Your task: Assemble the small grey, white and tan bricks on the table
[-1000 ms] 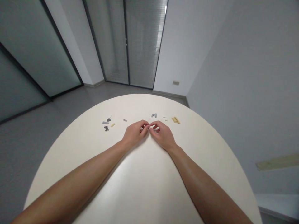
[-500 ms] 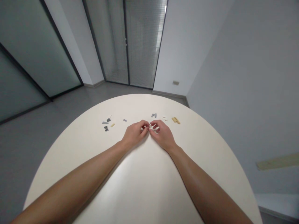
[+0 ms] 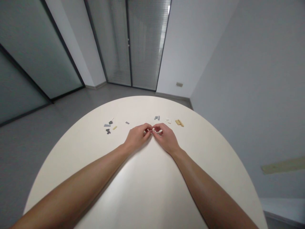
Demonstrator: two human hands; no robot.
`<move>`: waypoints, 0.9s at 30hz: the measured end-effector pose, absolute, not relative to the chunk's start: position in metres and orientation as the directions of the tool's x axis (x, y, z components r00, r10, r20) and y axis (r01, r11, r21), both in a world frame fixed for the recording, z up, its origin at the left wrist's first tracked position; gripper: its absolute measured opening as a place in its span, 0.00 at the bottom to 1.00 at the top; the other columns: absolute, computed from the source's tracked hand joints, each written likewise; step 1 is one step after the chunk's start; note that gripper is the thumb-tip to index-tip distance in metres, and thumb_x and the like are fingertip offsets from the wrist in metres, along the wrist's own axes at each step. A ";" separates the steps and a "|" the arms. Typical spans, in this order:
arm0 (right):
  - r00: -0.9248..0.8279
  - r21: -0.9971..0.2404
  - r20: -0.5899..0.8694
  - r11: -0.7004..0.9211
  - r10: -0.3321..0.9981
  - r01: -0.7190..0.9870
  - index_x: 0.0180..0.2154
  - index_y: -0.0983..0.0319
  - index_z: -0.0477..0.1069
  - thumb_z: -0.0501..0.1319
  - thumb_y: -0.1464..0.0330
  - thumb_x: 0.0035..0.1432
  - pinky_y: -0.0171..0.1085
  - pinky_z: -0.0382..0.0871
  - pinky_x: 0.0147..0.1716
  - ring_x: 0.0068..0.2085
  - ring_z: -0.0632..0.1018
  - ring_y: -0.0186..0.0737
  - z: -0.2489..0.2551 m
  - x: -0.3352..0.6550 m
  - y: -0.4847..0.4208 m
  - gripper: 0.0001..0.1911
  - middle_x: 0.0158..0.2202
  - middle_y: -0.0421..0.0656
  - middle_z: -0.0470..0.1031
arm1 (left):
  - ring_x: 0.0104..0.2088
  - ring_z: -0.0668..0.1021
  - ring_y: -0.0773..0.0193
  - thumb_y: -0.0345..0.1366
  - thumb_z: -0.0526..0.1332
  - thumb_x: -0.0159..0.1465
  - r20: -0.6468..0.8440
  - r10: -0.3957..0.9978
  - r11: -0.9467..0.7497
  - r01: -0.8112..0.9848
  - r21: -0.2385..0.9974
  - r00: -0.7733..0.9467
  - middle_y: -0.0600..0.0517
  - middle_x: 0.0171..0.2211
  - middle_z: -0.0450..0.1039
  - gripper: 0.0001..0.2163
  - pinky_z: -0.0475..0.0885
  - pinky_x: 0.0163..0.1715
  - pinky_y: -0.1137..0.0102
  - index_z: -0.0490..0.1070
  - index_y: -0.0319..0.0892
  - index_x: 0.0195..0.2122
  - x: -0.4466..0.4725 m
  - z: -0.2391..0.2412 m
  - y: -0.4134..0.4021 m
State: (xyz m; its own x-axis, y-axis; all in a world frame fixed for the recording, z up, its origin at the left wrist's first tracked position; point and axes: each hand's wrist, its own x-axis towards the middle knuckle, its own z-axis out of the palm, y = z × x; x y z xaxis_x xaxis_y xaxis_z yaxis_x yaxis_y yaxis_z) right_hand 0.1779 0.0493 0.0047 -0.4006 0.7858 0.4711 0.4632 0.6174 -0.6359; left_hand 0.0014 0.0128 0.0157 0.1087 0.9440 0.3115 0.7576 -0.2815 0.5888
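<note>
My left hand (image 3: pixel 139 133) and my right hand (image 3: pixel 165 135) meet fingertip to fingertip just above the table. Between their pinched fingers is a small white piece (image 3: pixel 153 130), mostly covered, so its exact shape cannot be made out. Both hands are closed on it from opposite sides. Beyond my right hand lie grey pieces (image 3: pixel 157 118), flat white pieces (image 3: pixel 168 121) and tan pieces (image 3: pixel 179 122), which look like building bricks. A single small grey piece (image 3: pixel 127 122) rests past my left hand.
On the left of the round white table (image 3: pixel 143 190) are dark grey pieces (image 3: pixel 108 131), a light grey piece (image 3: pixel 107 125), a black piece (image 3: pixel 111 122) and a yellowish piece (image 3: pixel 114 128). Behind the table stand a glass door (image 3: pixel 145 44) and walls.
The fingers of my right hand have closed in slightly around the white piece. Both arms and the pieces on the table stay where they were.
</note>
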 end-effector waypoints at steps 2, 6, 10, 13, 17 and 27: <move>-0.397 -0.642 0.463 0.608 0.793 0.467 0.42 0.58 0.72 0.61 0.69 0.62 0.38 0.71 0.39 0.40 0.76 0.39 0.005 0.178 0.049 0.07 0.39 0.42 0.76 | 0.34 0.80 0.63 0.36 0.57 0.66 0.314 0.943 -0.285 0.759 0.586 0.111 0.55 0.38 0.81 0.09 0.69 0.34 0.69 0.74 0.49 0.44 0.001 0.015 0.013; -0.397 -0.645 0.457 0.604 0.796 0.469 0.42 0.58 0.73 0.60 0.68 0.63 0.39 0.71 0.39 0.40 0.76 0.39 0.005 0.178 0.049 0.06 0.40 0.42 0.76 | 0.34 0.80 0.62 0.36 0.57 0.67 0.316 0.944 -0.277 0.756 0.593 0.098 0.54 0.38 0.81 0.08 0.70 0.35 0.68 0.75 0.48 0.43 0.001 0.014 0.013; -0.396 -0.646 0.457 0.603 0.797 0.468 0.42 0.58 0.73 0.59 0.68 0.64 0.39 0.72 0.39 0.40 0.76 0.39 0.005 0.178 0.049 0.05 0.40 0.42 0.76 | 0.34 0.80 0.62 0.37 0.57 0.67 0.310 0.947 -0.264 0.762 0.592 0.088 0.53 0.38 0.81 0.08 0.70 0.36 0.68 0.74 0.48 0.43 0.002 0.014 0.013; -0.398 -0.644 0.462 0.608 0.793 0.465 0.41 0.58 0.73 0.59 0.68 0.65 0.38 0.71 0.39 0.39 0.76 0.38 0.004 0.178 0.050 0.05 0.39 0.42 0.76 | 0.35 0.80 0.62 0.37 0.57 0.67 0.299 0.950 -0.255 0.767 0.588 0.087 0.53 0.38 0.81 0.08 0.70 0.36 0.68 0.74 0.48 0.44 0.002 0.015 0.014; -0.395 -0.645 0.460 0.605 0.795 0.466 0.41 0.58 0.73 0.60 0.68 0.64 0.38 0.71 0.39 0.39 0.77 0.38 0.003 0.178 0.050 0.04 0.39 0.41 0.77 | 0.36 0.80 0.62 0.36 0.57 0.67 0.309 0.947 -0.260 0.769 0.584 0.086 0.52 0.39 0.80 0.08 0.70 0.37 0.68 0.74 0.47 0.44 0.001 0.014 0.014; -0.415 -0.643 0.425 0.591 0.804 0.487 0.40 0.57 0.73 0.61 0.69 0.61 0.39 0.71 0.41 0.40 0.77 0.39 0.003 0.179 0.050 0.05 0.39 0.40 0.78 | 0.37 0.80 0.62 0.35 0.56 0.67 0.324 0.945 -0.250 0.750 0.613 0.050 0.53 0.40 0.80 0.09 0.71 0.38 0.68 0.72 0.47 0.46 0.001 0.011 0.016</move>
